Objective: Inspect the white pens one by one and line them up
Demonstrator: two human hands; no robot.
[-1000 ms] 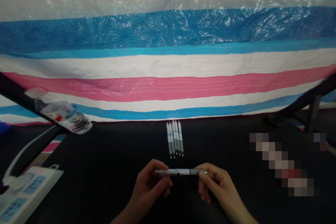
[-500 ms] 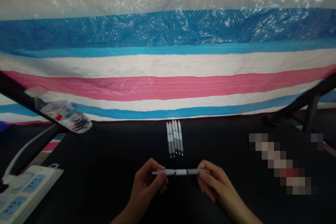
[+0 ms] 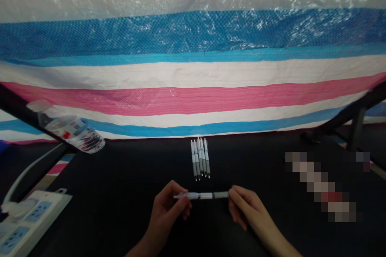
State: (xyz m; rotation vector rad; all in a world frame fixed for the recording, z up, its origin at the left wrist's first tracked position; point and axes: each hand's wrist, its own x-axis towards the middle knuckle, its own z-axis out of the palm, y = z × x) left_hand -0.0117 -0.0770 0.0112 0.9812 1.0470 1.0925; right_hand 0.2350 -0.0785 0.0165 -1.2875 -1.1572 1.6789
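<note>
A white pen with a grey grip (image 3: 205, 195) lies level between my two hands, low in the middle of the view. My left hand (image 3: 173, 204) pinches its clip end between thumb and fingers. The fingers of my right hand (image 3: 245, 205) are closed on the grey end, and the tip is hidden behind them. Beyond the hands, several similar pens (image 3: 200, 158) rest side by side on the black table (image 3: 120, 192), their tips towards me.
A clear plastic bottle (image 3: 86, 136) leans at the left edge. A white power strip (image 3: 33, 221) with a plugged-in cable sits at the lower left. Striped sheeting (image 3: 193, 100) hangs behind the table. A pixelated patch covers something on the right.
The right fingers now cover the tip of the pen, which showed before. The pen and both hands have otherwise hardly moved.
</note>
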